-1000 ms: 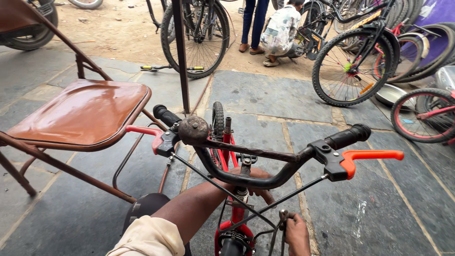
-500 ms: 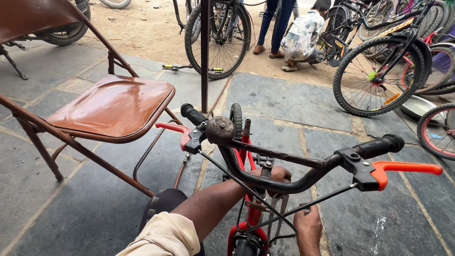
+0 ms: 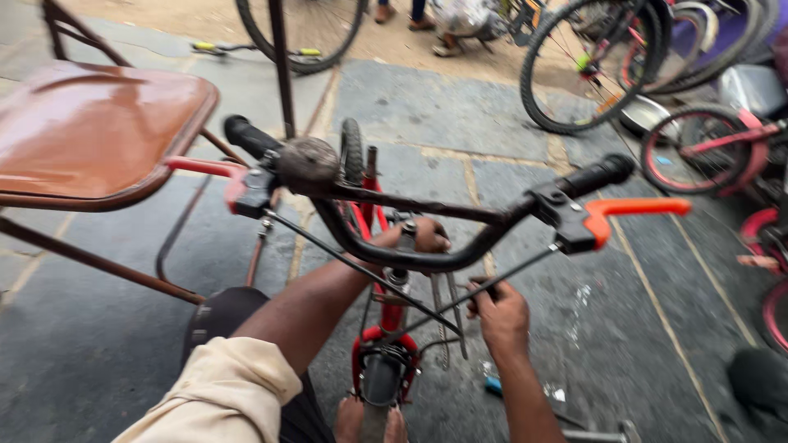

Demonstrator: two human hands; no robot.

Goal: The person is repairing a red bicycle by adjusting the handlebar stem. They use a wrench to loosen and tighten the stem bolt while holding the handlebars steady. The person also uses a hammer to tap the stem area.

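Small red bicycle (image 3: 386, 328) upright between the knees, black handlebar (image 3: 410, 254) just above both hands. Left hand (image 3: 414, 238) wrapped round the stem below the bar; right hand (image 3: 501, 312) closed on a brake cable (image 3: 513, 275). Apparently front-brake adjustment; steady hold and cable tension probably needed next. Brown folding chair (image 3: 90, 131) left of the left hand.

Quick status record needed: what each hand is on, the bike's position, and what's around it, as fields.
left hand: gripping the red bicycle's stem area, under the handlebar
right hand: closed on a thin tool or cable; which, unclear
brake levers: orange, one each side
front wheel: between the person's feet
left of bike: brown folding chair
behind: other bicycles on stone paving
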